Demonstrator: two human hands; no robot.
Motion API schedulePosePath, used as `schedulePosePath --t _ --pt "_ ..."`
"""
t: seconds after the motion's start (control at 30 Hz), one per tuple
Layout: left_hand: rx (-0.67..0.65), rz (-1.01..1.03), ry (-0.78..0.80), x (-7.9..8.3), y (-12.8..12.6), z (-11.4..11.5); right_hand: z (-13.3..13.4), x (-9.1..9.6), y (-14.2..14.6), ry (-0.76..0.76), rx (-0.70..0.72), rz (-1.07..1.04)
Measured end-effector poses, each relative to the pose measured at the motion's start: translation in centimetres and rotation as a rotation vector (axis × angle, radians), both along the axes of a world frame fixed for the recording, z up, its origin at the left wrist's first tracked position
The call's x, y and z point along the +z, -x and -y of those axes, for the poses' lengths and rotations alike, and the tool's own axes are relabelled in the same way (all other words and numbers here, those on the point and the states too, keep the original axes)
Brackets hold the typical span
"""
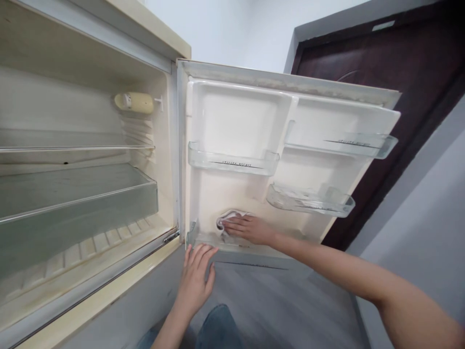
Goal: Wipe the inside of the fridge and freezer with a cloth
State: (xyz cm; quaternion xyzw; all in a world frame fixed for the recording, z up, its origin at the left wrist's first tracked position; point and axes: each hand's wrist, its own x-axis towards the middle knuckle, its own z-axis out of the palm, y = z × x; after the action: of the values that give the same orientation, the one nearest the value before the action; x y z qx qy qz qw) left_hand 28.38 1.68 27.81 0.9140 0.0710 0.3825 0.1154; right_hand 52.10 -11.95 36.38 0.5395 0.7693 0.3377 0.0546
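An open refrigerator door (236, 116) stands in front of me, its white inner lining facing me. My right hand (249, 228) presses a small white cloth (228, 216) flat against the lining, just above the lowest clear door bin (240, 252). The fingers lie stretched over the cloth. My left hand (196, 281) rests open against the lower edge of the door, near the front of that bin, fingers together and extended.
Three more clear door bins (232, 162) (341, 140) (308, 198) hang higher on the door. The fridge interior with glass shelves (76, 194) lies to the left. A dark brown door (399, 97) stands behind, a grey wall (428, 218) at right. My knee in jeans (218, 329) shows below.
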Motion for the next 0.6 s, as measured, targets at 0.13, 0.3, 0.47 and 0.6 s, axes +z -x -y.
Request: schedulePosePath --t 0.13,0.3,0.47,0.6 --pt "0.003 0.004 0.006 0.0 -0.3 0.0 3.6 2.0 -1.9 -0.117 -0.211 -0.048" --pt "0.006 0.01 0.002 0.1 -0.3 0.2 7.2 0.9 -3.1 -0.036 -0.126 -0.163" --pt "0.002 0.015 -0.005 0.0 -0.3 0.2 9.4 1.6 -4.0 0.06 -0.079 -0.096" --pt "-0.004 0.009 0.004 0.0 -0.4 0.2 10.8 3.0 -4.9 -0.295 -0.371 0.07"
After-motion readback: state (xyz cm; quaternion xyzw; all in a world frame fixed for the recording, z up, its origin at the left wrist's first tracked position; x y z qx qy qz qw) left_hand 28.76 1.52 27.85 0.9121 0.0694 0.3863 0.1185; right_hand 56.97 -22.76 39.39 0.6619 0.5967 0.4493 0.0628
